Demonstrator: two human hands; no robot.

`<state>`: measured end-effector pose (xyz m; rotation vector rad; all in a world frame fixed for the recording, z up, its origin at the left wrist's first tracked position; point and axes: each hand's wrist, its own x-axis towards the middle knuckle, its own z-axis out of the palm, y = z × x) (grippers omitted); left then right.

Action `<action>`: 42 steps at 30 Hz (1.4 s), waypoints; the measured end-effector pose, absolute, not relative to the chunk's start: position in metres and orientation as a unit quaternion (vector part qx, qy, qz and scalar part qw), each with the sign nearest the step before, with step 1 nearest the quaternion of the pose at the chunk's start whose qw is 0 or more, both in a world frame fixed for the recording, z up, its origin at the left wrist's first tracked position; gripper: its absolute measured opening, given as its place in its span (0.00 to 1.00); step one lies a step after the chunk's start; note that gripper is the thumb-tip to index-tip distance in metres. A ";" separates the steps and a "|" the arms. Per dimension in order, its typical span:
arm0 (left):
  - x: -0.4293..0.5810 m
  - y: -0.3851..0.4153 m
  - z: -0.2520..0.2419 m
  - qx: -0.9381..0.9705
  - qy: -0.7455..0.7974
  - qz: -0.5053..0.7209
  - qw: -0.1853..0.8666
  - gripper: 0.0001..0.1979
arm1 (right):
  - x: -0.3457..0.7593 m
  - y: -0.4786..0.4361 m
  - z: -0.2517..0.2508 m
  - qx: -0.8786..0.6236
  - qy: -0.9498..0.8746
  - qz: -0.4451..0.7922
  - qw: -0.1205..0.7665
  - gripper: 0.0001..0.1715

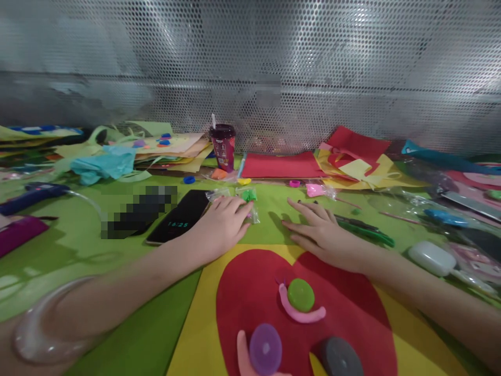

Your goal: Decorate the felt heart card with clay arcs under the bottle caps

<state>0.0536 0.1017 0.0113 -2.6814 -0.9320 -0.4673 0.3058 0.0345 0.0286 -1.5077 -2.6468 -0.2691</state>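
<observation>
My left hand (225,223) reaches over small clear bags, its fingers stretched forward beside a bag of green clay (249,195). Whether the fingertips press on the bags I cannot tell. My right hand (316,230) lies palm down with its fingers spread, holding nothing, close to green-handled scissors (370,232). Between my forearms is a yellow sheet (198,313) with a red paper heart (250,282) on it. Clay snails rest on the heart: one with a green bottle-cap shell (301,295) and pink body, one with a purple shell (265,349). A grey cap (342,357) is cut off by the lower edge.
A phone (180,222) lies left of my left hand. At the back stand a lidded cup (223,149), red paper (279,165) and piled coloured sheets (176,151), before a perforated metal wall (313,68). A white earphone case (431,257) sits at the right.
</observation>
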 end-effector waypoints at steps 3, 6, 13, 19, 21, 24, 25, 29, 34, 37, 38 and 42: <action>0.056 0.095 0.016 -0.918 -0.321 -0.182 0.144 0.23 | 0.304 0.030 0.033 -0.487 -0.871 -0.065 0.014 0.26; 0.062 0.084 0.022 -0.932 -0.276 -0.195 0.130 0.21 | 0.302 0.028 0.035 -0.493 -0.868 -0.057 0.009 0.26; 0.080 0.071 0.024 -0.954 -0.230 -0.185 0.048 0.18 | 0.305 0.030 0.037 -0.507 -0.861 0.009 0.023 0.28; 0.087 0.074 0.021 -0.952 -0.256 -0.164 0.016 0.21 | 0.303 0.023 0.049 -0.502 -0.861 0.089 0.005 0.32; 0.088 0.073 0.021 -0.955 -0.251 -0.158 0.013 0.22 | 0.303 0.021 0.056 -0.523 -0.843 0.124 0.017 0.32; 0.089 0.070 0.022 -0.956 -0.253 -0.150 0.007 0.23 | 0.304 0.022 0.061 -0.543 -0.820 0.176 0.047 0.32; 0.090 0.069 0.022 -0.956 -0.255 -0.147 0.004 0.24 | 0.304 0.023 0.061 -0.542 -0.819 0.183 0.051 0.32; 0.092 0.068 0.022 -0.957 -0.259 -0.132 -0.009 0.27 | 0.304 0.024 0.052 -0.527 -0.837 0.149 0.013 0.30; 0.092 0.066 0.022 -0.959 -0.260 -0.103 -0.039 0.29 | 0.306 0.021 0.052 -0.489 -0.863 0.122 0.005 0.28; 0.092 0.065 0.024 -0.961 -0.258 -0.089 -0.052 0.29 | 0.308 0.020 0.059 -0.514 -0.842 0.163 0.025 0.26; 0.092 0.065 0.025 -0.961 -0.256 -0.084 -0.056 0.29 | 0.309 0.021 0.061 -0.525 -0.832 0.176 0.038 0.25; 0.092 0.064 0.027 -0.963 -0.253 -0.068 -0.067 0.30 | 0.313 0.026 0.058 -0.527 -0.825 0.187 0.078 0.22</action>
